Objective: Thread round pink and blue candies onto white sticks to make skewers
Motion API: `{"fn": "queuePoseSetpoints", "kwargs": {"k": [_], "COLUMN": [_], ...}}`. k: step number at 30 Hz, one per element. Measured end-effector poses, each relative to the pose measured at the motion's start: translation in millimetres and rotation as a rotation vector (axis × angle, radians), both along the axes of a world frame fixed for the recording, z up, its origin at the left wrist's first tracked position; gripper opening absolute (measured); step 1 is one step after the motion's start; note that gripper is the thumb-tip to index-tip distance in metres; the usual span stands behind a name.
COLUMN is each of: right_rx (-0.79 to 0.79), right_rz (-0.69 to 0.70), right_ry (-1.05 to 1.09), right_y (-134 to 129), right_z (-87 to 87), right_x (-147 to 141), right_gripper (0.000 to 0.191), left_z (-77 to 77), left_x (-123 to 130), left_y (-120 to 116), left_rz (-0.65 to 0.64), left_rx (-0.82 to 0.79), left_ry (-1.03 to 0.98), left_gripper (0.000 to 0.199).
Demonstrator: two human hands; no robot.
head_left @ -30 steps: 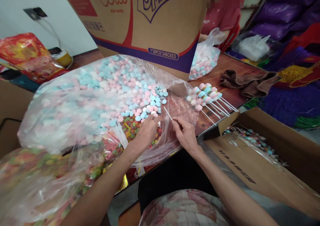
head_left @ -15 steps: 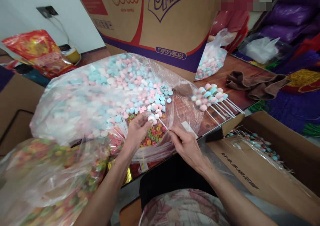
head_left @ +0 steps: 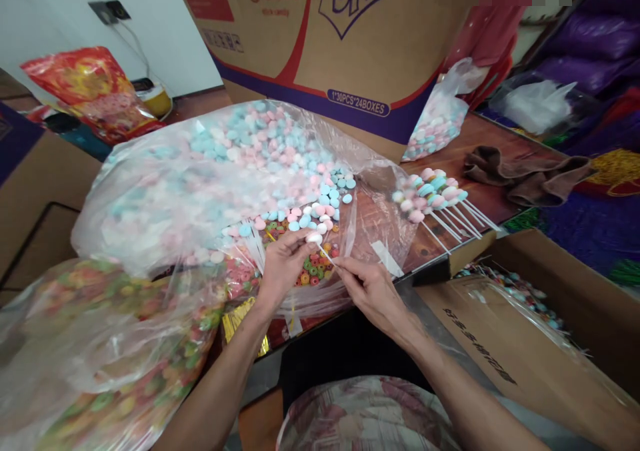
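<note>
At the far left, a clear plastic bag (head_left: 165,364) is slumping in soft, shiny wrinkles over small multicoloured rings. Behind it, a glossy red and yellow packet (head_left: 93,88) is leaning, its film crinkling. Next, a big translucent bag (head_left: 150,198) is bulging with matte, puffy discs in pastel pink, blue and white, many of them spilling from its mouth. Below, a gold foil piece (head_left: 237,321) is gleaming at the edge of the table, and thin white sticks (head_left: 259,246) are lying beside the left hand (head_left: 285,264).

The left thumb and fingers are pinching a smooth, rounded white disc (head_left: 315,237) above loose fruit-coloured rings (head_left: 313,271). A slim, straight white stick (head_left: 327,254) is slanting up to that disc; whether it is piercing it, I cannot tell. The right hand (head_left: 367,288) is clamping the stick's lower end between thumb and fingertips. Behind, a stiff printed cardboard box (head_left: 310,51) is towering.

Further right, finished skewers (head_left: 435,198) of stacked pastel puffs are lying side by side on the wood-patterned table (head_left: 483,148), near a rumpled brown cloth (head_left: 530,174). Below, an open carton (head_left: 480,318) is holding more stick-mounted pieces.
</note>
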State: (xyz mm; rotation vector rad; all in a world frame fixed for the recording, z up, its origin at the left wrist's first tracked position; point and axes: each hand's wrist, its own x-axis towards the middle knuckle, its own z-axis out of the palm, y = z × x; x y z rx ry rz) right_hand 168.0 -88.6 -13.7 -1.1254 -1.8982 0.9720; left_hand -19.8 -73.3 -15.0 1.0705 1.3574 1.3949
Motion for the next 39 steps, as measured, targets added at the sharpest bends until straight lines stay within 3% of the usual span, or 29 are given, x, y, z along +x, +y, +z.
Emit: {"fn": "queuePoseSetpoints", "kwargs": {"k": [4,11,16,20,23,27,29,35,39], "right_rx": [-0.109,-0.18,-0.186,-0.125,-0.052,0.015,0.009,0.004,0.001], "right_rz": [0.063,-0.014,-0.037,-0.083,-0.114,-0.188,-0.212,-0.178,-0.14], "right_ry": [0.075,0.153,0.163,0.134,0.062,-0.062,-0.087,-0.145,-0.157], "right_y": [-3.0,-22.7,-22.4,-13.2,-5.5,1.4,2.4,-2.4,-4.1], "right_z": [1.4,-3.7,-0.8,-1.8,-2.4,-4.0,-6.7,-14.1,-13.0], "right_x": [-2.5,-21.3,-24.6,-23.1,-16.8,-0.2,7.6,12.2,10.2], "right_gripper": [0.027,0.025,0.024,0.023,0.024,0.023,0.024,0.024,0.024], "left_z": [-9.7,-11.3,-4.7,5.4,11.6,12.8,11.4,4.8,0.2], "left_x": [0.8,10.5,19.5,30.6,25.8,-2.1,-13.6,-7.1,-5.2], "left_y": [-11.8,-44.2,-54.1,-52.4,-41.8,-24.1,-19.7,-19.1,-12.4], "left_rz": [0.005,0.132,0.018,-0.077,-0.066,0.104,0.12,-0.192,-0.237], "left_rx": [0.079,0.124,0.135,0.089,0.073,0.08,0.08,0.113,0.091], "left_ry": [0.185,0.451,0.416,0.311,0.26,0.423,0.544,0.903,1.033], "left_gripper": [0.023,0.023,0.026,0.028,0.026,0.022,0.019,0.018,0.021]}}
